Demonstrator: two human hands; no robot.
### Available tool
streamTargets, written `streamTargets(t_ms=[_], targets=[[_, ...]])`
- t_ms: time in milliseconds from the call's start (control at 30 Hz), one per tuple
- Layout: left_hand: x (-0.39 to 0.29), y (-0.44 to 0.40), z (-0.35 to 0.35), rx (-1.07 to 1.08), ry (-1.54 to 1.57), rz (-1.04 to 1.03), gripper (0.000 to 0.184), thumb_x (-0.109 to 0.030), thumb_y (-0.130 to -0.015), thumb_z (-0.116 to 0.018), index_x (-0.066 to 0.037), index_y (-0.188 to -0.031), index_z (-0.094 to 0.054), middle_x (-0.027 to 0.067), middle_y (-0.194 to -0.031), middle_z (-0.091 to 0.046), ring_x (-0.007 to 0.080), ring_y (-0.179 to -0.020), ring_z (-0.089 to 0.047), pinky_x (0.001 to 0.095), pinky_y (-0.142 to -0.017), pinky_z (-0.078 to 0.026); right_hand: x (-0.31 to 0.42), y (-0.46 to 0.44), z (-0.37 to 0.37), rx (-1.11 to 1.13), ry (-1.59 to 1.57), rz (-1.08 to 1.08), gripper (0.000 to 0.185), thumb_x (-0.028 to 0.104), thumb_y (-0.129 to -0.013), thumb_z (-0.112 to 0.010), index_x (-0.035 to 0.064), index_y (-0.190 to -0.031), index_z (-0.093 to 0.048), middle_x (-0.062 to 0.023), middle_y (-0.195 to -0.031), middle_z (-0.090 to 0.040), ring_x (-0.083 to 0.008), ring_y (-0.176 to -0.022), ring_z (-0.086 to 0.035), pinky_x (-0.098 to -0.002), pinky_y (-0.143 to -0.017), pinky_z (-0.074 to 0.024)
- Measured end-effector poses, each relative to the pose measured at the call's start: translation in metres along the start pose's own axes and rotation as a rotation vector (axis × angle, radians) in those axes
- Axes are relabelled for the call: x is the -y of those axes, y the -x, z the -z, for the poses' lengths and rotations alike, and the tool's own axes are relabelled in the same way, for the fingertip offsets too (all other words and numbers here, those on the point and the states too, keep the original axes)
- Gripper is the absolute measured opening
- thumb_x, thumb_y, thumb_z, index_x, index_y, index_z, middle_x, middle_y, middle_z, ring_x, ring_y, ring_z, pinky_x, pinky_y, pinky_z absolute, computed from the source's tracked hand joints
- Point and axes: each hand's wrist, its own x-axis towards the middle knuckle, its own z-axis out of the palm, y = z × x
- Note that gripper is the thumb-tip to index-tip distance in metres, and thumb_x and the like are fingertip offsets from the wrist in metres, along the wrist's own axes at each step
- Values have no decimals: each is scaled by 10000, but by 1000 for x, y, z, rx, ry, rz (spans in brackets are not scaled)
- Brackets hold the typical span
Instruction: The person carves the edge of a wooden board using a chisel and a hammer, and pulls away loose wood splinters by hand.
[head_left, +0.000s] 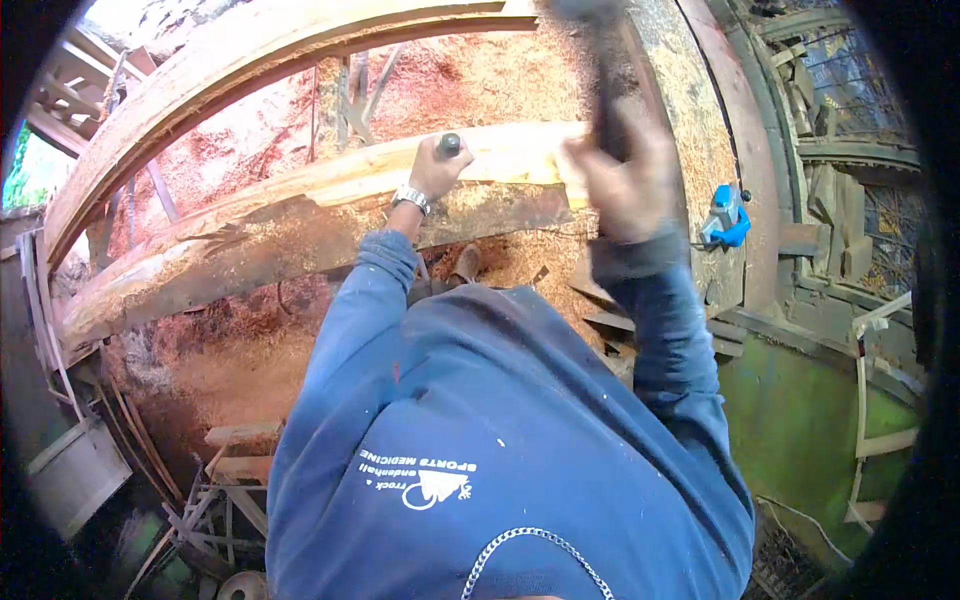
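My left hand (437, 170), with a watch at its wrist, is closed round a chisel (449, 145). Only the chisel's black, round-ended handle shows; its blade is hidden. That hand is at the pale upper face of a long wooden beam (330, 178), whose near side is rough and dark. Smeared by motion, my right hand (635, 180) grips the handle of a hammer (608, 90) over the beam's right end. The hammer's dark head is blurred at the top of the view.
A second curved beam (260, 70) runs beyond the first. On the right, a blue power tool (728, 216) lies on a wooden plank (700, 120). Wood shavings (455, 90) cover the ground, and a boot (466, 264) shows below the beam. Scrap boards (245, 440) are at lower left.
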Motion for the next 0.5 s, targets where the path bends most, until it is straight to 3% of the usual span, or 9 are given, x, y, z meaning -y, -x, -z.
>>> streamTargets(t_ms=[133,167,200,233,267,333,367,400,500], targets=[[5,5,-5,-35,80,-6,205,-143,-835,-693,-52,-691,-580,-49,-585,-493,54,-543,-454,251,-506,-367,64,-28,1,-574,-735,118,115,-24,-845,-511,53,-903,-449,-9,-629,-499,-98,-417,-373,-280,-408,-378],[4,5,-6,-40,79,-8,200,-139,-833,-691,-52,-692,-580,-49,-584,-490,52,-542,-451,251,-506,-364,44,-22,-18,-622,-645,165,91,4,-838,-526,40,-911,-484,-62,-683,-531,-175,-516,-435,-323,-489,-410],[2,3,-6,-41,75,-14,195,-134,-831,-690,-51,-693,-580,-50,-583,-486,51,-542,-449,250,-506,-362,-8,-3,-41,-520,-381,151,90,32,-831,-540,26,-919,-519,-114,-738,-562,-251,-614,-497,-366,-570,-442],[-2,2,-1,-8,6,34,127,-97,-789,-701,-5,-741,-628,43,-621,-597,118,-584,-547,294,-569,-450,-58,20,-62,-239,169,159,113,60,-824,-555,12,-927,-555,-167,-793,-594,-328,-713,-559,-409,-651,-474],[-2,1,-2,-24,-21,10,102,-91,-794,-697,-8,-772,-641,45,-633,-604,125,-589,-551,300,-576,-456,-93,43,-77,122,408,132,150,88,-817,-569,-2,-935,-590,-219,-847,-626,-404,-812,-621,-452,-732,-506],[4,1,-4,-52,-79,-36,75,-78,-803,-690,-14,-835,-667,47,-656,-619,140,-600,-558,310,-589,-467,-115,70,-90,432,426,-165,182,129,-800,-603,10,-938,-589,-272,-868,-617,-456,-838,-607,-500,-765,-484],[0,-1,1,15,-159,-123,138,-65,-811,-686,-35,-945,-685,58,-692,-635,164,-610,-561,320,-619,-481,-114,74,-81,431,400,-203,205,111,-768,-599,-5,-935,-576,-283,-863,-621,-458,-851,-615,-507,-772,-487],[45,-8,-7,18,250,-30,117,-80,-801,-708,-16,-888,-663,34,-672,-614,132,-609,-544,298,-615,-469,-116,72,-72,449,372,-217,229,93,-736,-595,-21,-933,-563,-295,-857,-625,-461,-865,-624,-515,-780,-489],[6,-1,0,-2,167,101,176,-108,-784,-732,-36,-717,-585,-31,-642,-560,68,-619,-511,258,-574,-419,-130,94,-50,295,268,-490,354,140,-708,-664,2,-1029,-605,-292,-892,-638,-454,-895,-630,-471,-808,-502]])
